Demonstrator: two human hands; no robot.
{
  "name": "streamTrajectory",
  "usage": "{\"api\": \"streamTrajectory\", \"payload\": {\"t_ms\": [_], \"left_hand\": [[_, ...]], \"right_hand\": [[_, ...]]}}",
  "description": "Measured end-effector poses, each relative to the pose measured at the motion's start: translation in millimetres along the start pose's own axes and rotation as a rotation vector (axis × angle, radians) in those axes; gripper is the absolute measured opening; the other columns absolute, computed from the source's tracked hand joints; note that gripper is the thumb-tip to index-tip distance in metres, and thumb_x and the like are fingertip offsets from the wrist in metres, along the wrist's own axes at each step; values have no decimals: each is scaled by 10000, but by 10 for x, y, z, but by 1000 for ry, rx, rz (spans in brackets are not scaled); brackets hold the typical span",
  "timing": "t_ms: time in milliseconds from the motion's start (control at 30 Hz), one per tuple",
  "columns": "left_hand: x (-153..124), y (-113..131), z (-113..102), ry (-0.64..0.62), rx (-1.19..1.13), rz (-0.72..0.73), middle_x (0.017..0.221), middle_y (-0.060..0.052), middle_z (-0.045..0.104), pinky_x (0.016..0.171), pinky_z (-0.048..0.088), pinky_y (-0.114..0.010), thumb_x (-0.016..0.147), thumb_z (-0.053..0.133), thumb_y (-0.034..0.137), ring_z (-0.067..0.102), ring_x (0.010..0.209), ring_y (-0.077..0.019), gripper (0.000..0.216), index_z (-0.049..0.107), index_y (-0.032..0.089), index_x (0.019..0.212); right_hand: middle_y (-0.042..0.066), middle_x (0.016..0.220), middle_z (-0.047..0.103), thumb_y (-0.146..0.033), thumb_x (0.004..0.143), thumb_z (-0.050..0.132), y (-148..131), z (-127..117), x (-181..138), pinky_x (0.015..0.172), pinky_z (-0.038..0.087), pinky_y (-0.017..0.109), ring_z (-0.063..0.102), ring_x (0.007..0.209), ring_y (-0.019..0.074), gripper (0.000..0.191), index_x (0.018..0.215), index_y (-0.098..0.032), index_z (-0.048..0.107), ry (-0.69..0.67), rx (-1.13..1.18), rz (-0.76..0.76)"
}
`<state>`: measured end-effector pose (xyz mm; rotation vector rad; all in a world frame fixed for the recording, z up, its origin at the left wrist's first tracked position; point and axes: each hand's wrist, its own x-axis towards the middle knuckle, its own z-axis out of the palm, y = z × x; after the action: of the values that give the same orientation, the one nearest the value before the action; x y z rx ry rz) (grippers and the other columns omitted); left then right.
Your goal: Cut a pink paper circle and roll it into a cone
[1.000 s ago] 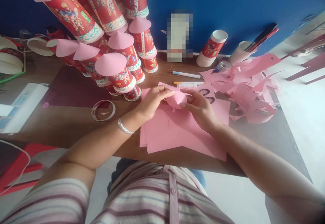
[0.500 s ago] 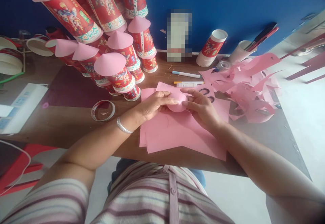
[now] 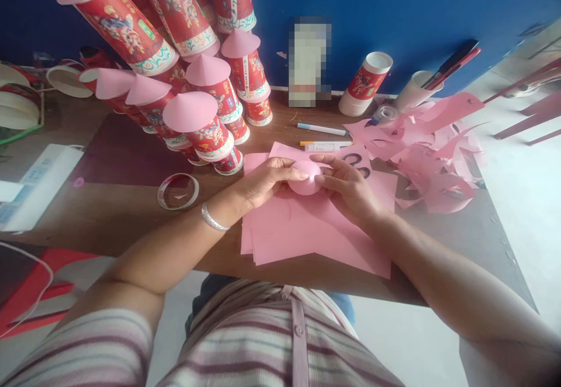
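While left hand [image 3: 266,179] and right hand [image 3: 351,186] apparently pinch it, the pink cone [image 3: 305,185] lies between.

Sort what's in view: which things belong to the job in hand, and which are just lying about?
Belonging, as far as I can judge:
pink paper cone, pinched by left hand and right hand
pink sheets beneath
cone-topped red cup stacks
scissors

Probably just lying about:
white-and-blue box
cup ring
pink paper offcuts
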<state>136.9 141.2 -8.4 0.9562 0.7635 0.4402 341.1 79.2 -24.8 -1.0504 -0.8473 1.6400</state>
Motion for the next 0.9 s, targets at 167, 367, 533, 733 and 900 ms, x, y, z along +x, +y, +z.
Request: {"api": "streamTrajectory", "payload": {"t_ms": [167,367,533,733,900], "left_hand": [[-10,18,43,10,-13,34,971,-108,801,842,471,-312,624,930,354,665,906,-204,398,831,109,923],[-16,22,28,-5,-34,5,874,-89,782,814,461,-306,633,896,353,653,839,-190,374,820,104,902],[-20,11,7,-33,-5,39,919,-95,785,825,458,-306,655,868,355,656,884,-199,349,815,107,894],[-30,28,4,-50,26,26,932,-90,786,831,456,-304,666,863,371,640,869,-187,369,825,112,926],[-29,24,3,-61,43,56,942,-89,787,830,453,-298,687,850,360,643,878,-185,316,815,120,890]], "right_hand": [[-24,834,736,-375,704,982,1,4,-3,803,533,325,671,788,170,542,1156,-251,709,-2,18,2],[3,910,768,-409,727,974,21,-17,0,846,550,354,707,856,200,549,1179,-258,702,-11,-11,12],[9,917,777,-405,719,978,23,-24,0,846,556,355,712,857,204,558,1184,-252,709,-3,-16,20],[2,905,775,-412,715,985,10,-16,-3,834,558,340,709,844,193,548,1164,-256,713,-12,-13,15],[-3,890,767,-394,712,987,10,-14,-4,812,540,326,695,829,186,545,1163,-256,714,-15,-3,30]]}}
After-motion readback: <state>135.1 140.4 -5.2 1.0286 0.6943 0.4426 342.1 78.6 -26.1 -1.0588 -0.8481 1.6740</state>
